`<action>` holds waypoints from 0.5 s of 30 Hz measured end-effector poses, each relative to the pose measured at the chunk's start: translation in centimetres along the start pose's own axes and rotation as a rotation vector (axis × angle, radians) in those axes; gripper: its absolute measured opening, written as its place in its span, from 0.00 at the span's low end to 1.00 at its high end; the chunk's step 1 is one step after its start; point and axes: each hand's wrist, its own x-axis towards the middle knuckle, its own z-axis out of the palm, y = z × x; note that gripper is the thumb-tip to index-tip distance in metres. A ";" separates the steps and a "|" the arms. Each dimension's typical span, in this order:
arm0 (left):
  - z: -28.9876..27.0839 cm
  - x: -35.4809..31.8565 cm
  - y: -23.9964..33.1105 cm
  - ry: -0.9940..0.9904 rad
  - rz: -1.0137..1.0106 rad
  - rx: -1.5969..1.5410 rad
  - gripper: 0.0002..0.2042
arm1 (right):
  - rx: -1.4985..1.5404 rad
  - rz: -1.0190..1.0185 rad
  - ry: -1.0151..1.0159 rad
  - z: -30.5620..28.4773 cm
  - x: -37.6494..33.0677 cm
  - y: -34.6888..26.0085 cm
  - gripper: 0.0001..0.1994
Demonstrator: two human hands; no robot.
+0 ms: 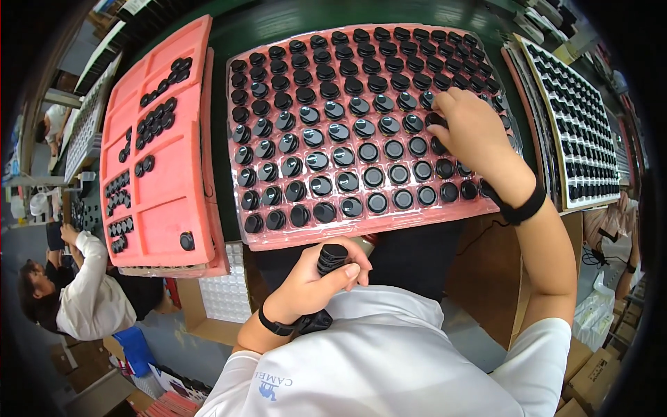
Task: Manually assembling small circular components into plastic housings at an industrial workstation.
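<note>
A clear plastic tray [368, 224] on pink backing lies in front of me, its cells filled with rows of black round caps [374, 176]. My right hand [472, 132] reaches over the tray's right side, with thumb and fingers closed around one black cap [435, 120]; the fingers partly hide it. Below the tray's near edge, close to my body, my left hand [313, 278] is wrapped round a black ridged cylinder [333, 256]. Its lower end shows under my palm, and I cannot make out whether it is one piece or a stack.
At left stands a pink foam tray [177, 156] with groups of black pieces in its compartments. A white tray [566, 132] of small black parts is at right. An open cardboard box [490, 278] sits below the table edge. A co-worker [90, 292] works at far left.
</note>
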 end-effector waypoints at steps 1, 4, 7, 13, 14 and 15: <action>0.0 0.0 -0.1 0.000 -0.002 -0.002 0.08 | -0.049 -0.043 0.052 -0.3 -0.2 -0.8 0.09; 0.1 0.1 -0.3 -0.001 -0.007 -0.007 0.08 | 0.379 -0.177 -0.070 -1.7 -1.3 -4.7 0.10; 0.5 0.5 -0.1 -0.021 -0.036 0.021 0.08 | 0.767 -0.301 -0.199 -1.8 -3.1 -8.0 0.11; 0.9 0.5 -0.2 -0.025 -0.072 0.060 0.08 | 1.227 -0.345 -0.380 -1.5 -3.9 -9.7 0.11; 0.7 0.5 0.0 -0.027 -0.117 0.079 0.09 | 1.220 -0.339 -0.378 -1.7 -3.9 -9.3 0.11; 0.5 0.4 0.1 -0.021 -0.161 0.100 0.09 | 1.125 -0.289 -0.327 -1.9 -3.6 -8.5 0.11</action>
